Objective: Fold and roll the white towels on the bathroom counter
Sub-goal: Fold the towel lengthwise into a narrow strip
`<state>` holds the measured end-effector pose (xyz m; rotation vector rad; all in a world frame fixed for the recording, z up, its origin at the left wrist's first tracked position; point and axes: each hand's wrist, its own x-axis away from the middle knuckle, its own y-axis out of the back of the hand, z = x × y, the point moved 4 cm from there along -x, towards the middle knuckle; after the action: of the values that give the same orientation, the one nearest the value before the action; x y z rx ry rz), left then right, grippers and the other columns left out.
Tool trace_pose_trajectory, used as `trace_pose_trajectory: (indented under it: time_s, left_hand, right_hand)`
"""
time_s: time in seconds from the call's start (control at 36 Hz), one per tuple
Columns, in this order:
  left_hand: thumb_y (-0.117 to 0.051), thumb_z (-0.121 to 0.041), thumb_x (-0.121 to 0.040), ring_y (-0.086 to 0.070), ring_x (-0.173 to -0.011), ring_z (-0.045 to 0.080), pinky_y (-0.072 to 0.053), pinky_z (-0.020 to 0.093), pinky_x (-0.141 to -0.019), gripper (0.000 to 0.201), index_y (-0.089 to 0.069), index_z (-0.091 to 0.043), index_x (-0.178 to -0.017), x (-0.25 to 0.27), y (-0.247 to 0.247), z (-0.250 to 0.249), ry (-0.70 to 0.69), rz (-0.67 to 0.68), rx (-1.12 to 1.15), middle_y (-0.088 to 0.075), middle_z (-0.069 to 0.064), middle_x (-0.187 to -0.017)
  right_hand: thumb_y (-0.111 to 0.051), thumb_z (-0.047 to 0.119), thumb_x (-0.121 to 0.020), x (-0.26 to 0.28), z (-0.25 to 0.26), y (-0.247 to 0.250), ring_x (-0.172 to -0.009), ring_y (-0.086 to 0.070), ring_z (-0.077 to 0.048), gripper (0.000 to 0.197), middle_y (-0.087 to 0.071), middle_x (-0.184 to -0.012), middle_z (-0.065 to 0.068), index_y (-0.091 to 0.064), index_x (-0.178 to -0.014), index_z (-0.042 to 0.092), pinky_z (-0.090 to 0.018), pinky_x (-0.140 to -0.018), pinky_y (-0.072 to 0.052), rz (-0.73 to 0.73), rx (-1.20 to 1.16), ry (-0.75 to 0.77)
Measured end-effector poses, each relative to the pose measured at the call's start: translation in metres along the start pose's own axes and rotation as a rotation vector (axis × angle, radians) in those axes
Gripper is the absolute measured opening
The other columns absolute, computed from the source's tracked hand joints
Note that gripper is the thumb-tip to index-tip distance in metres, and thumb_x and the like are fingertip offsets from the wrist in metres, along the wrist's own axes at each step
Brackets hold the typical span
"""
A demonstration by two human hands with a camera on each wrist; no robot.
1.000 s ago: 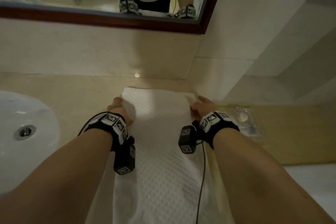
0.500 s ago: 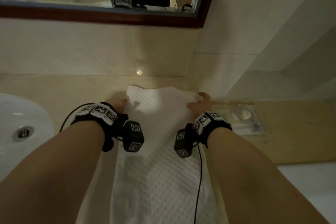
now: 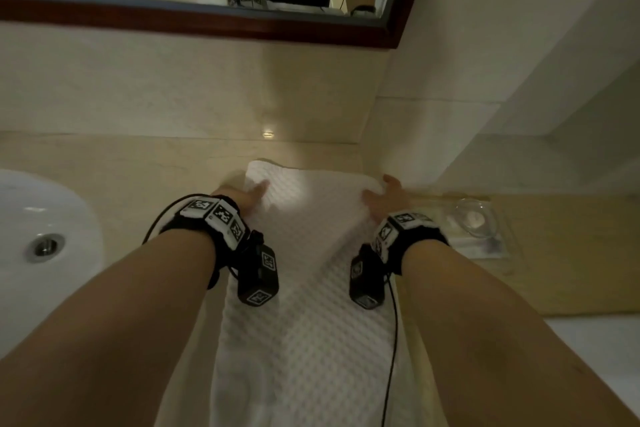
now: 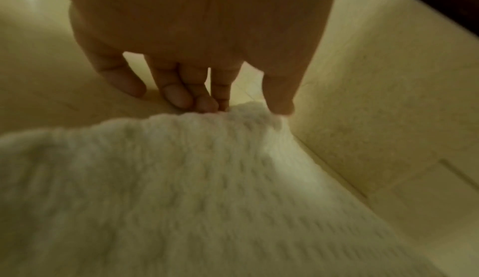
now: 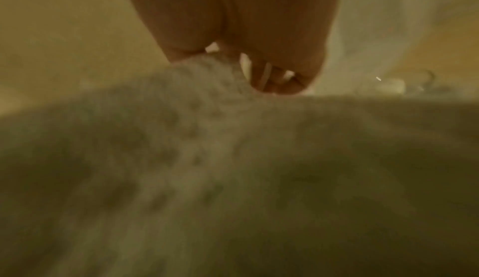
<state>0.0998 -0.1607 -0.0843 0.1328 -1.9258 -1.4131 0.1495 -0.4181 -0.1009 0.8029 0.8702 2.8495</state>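
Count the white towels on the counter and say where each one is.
1. The white towel lies lengthwise on the counter between the sink and a clear tray, its far corners pinched by the left hand and right hand. Others may lie out of view.

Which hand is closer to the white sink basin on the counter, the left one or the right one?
Left. The left hand holds the towel at its far left corner, on the side of the sink. The right hand holds the far right corner, across the towel from the sink.

head looks down; wrists close, sharing towel (image 3: pixel 311 288)
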Motion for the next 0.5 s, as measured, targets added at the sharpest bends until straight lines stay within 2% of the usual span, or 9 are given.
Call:
trace_pose_trajectory:
  time_s: [0.03,0.06,0.11,0.14,0.19,0.28,0.33,0.42,0.5]
  left_hand:
    - [-0.045,-0.045,-0.096,-0.042,-0.131,0.031,-0.035,0.036,-0.109,0.061,-0.037,-0.006,-0.142,-0.003,-0.003,-0.004,-0.083,0.092,0.039,-0.043,0.014,-0.143]
    - [-0.049,-0.044,-0.094,-0.039,-0.133,0.031,-0.034,0.036,-0.11,0.064,-0.033,-0.007,-0.144,0.0,-0.001,-0.005,-0.104,0.127,0.03,-0.038,0.014,-0.147]
    - [-0.05,-0.039,-0.095,-0.035,-0.136,0.029,-0.032,0.036,-0.112,0.065,-0.023,-0.014,-0.148,-0.001,0.002,-0.001,-0.114,0.084,-0.033,-0.03,0.01,-0.152]
    - [-0.048,-0.035,-0.096,-0.034,-0.137,0.028,-0.031,0.035,-0.112,0.063,-0.02,-0.015,-0.149,-0.001,0.004,0.0,-0.12,0.08,-0.007,-0.028,0.009,-0.152]
    - [-0.041,-0.026,-0.1,-0.035,-0.136,0.028,-0.031,0.032,-0.109,0.055,-0.021,-0.008,-0.148,0.004,0.006,-0.001,-0.133,0.091,0.066,-0.03,0.012,-0.151]
    - [-0.041,-0.018,-0.1,-0.046,-0.126,0.033,-0.037,0.036,-0.1,0.042,-0.039,0.002,-0.137,0.005,0.019,0.008,-0.063,0.018,0.305,-0.046,0.022,-0.138]
    - [-0.039,-0.018,-0.101,-0.049,-0.122,0.036,-0.039,0.037,-0.097,0.038,-0.044,0.004,-0.131,-0.002,0.027,0.022,-0.038,-0.035,0.34,-0.05,0.024,-0.132]
    - [-0.032,-0.024,-0.103,-0.048,-0.121,0.04,-0.038,0.039,-0.096,0.04,-0.043,0.004,-0.129,-0.01,0.046,0.041,-0.038,-0.069,0.316,-0.049,0.03,-0.13]
    - [-0.032,-0.025,-0.103,-0.048,-0.119,0.044,-0.037,0.041,-0.096,0.04,-0.042,0.005,-0.128,-0.024,0.074,0.062,-0.027,-0.178,0.324,-0.048,0.034,-0.127]
  right_hand:
    - [-0.055,0.037,-0.092,0.002,-0.002,-0.002,-0.128,-0.042,-0.032,0.065,-0.034,-0.148,-0.012,-0.026,-0.145,0.014,-0.037,-0.104,-0.037,0.009,0.054,-0.049]
    - [-0.055,0.046,-0.09,0.002,-0.004,-0.003,-0.128,-0.043,-0.033,0.07,-0.035,-0.147,-0.013,-0.027,-0.145,0.013,-0.039,-0.105,-0.037,0.033,0.091,-0.079]
    - [-0.047,0.052,-0.093,0.004,-0.005,-0.005,-0.13,-0.041,-0.033,0.07,-0.036,-0.148,-0.013,-0.03,-0.145,0.009,-0.04,-0.108,-0.034,0.126,0.197,-0.079]
    - [-0.042,0.05,-0.095,0.005,-0.004,-0.005,-0.132,-0.04,-0.032,0.067,-0.036,-0.149,-0.013,-0.03,-0.146,0.008,-0.039,-0.11,-0.032,0.16,0.247,-0.065]
    - [-0.039,0.044,-0.098,0.005,0.004,-0.003,-0.132,-0.04,-0.032,0.061,-0.036,-0.148,-0.014,-0.031,-0.144,0.005,-0.037,-0.108,-0.033,0.139,0.302,-0.034]
    - [-0.038,0.036,-0.1,0.012,0.027,-0.006,-0.127,-0.044,-0.032,0.05,-0.043,-0.142,-0.016,-0.036,-0.14,0.005,-0.033,-0.102,-0.036,0.086,0.337,0.083]
    - [-0.033,0.029,-0.103,0.016,0.045,-0.008,-0.125,-0.046,-0.03,0.043,-0.046,-0.138,-0.017,-0.042,-0.136,0.003,-0.03,-0.099,-0.036,0.056,0.358,0.162]
    - [-0.024,0.022,-0.105,0.016,0.072,-0.014,-0.131,-0.04,-0.028,0.042,-0.037,-0.146,-0.013,-0.036,-0.141,0.005,-0.028,-0.102,-0.032,0.061,0.329,0.199]
    - [-0.035,0.025,-0.101,0.01,0.089,-0.029,-0.117,-0.052,-0.03,0.039,-0.05,-0.134,-0.016,-0.044,-0.132,0.004,-0.028,-0.092,-0.04,0.054,0.168,0.193]
